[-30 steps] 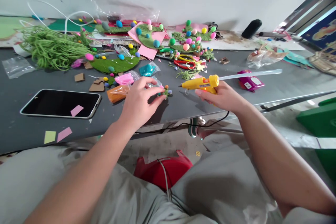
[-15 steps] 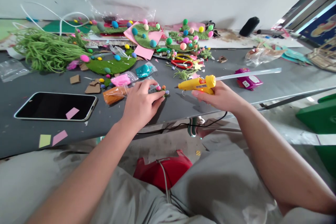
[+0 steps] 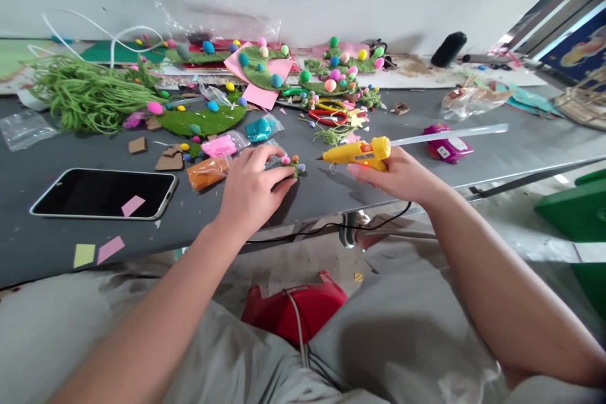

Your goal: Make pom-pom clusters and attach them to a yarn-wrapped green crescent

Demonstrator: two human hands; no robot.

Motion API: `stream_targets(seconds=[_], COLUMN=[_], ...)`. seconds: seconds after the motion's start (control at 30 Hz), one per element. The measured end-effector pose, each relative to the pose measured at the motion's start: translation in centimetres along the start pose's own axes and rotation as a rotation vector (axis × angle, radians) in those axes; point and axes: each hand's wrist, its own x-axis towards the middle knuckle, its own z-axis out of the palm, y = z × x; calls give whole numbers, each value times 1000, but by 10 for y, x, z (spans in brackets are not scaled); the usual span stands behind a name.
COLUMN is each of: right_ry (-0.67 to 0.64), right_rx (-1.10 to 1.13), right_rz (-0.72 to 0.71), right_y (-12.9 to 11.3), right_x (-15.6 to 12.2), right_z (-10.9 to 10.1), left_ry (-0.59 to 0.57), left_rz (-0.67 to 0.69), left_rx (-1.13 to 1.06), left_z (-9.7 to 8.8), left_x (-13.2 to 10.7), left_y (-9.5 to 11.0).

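Observation:
My left hand (image 3: 255,186) is closed at the fingertips on a small green piece with coloured balls (image 3: 297,168), low over the grey table. Pink, orange and lilac balls show on it; its lower part is hidden by my fingers. In my right hand (image 3: 402,175) is a yellow hot glue gun (image 3: 356,152), its nozzle pointing left toward the small piece but apart from it. A long clear glue stick (image 3: 449,133) sticks out of its back. Beside my left hand lie an orange packet (image 3: 207,173), a pink packet (image 3: 219,146) and a blue packet (image 3: 259,129).
A smartphone (image 3: 104,193) lies at the left with paper scraps near it. Behind are green yarn (image 3: 95,91), a green felt crescent (image 3: 203,121), red-handled scissors (image 3: 327,117) and ball-studded green shapes. A purple packet (image 3: 449,146) lies at the right. The gun's cord (image 3: 326,226) hangs along the front edge.
My left fingers have shifted very slightly around the small green piece. The view has moved a little; the glue gun stays in nearly the same place in my right hand.

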Motion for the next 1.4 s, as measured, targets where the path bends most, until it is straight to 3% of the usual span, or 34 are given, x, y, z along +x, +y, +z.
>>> stream_targets(seconds=[0.4,0.67,0.87,1.07,1.4], right_ry=[105,463,624,643,608], right_rx=[-59,-7,-138,-216,-269], right_rz=[-12,174,242,409,452], right_y=[4,21,53,82,84], right_x=[4,12,23,34,52], right_z=[-7,-21,-37,-50,-47], left_ry=[28,-26,-150,-142,-141], left_rz=[78,-74,-191,-213,-204], left_rx=[29,2,23,-4,-41], left_z=[2,-5,-1,0,1], left_x=[-1,1,6,7,10], left_y=[-2,-1,-1,-1,-3])
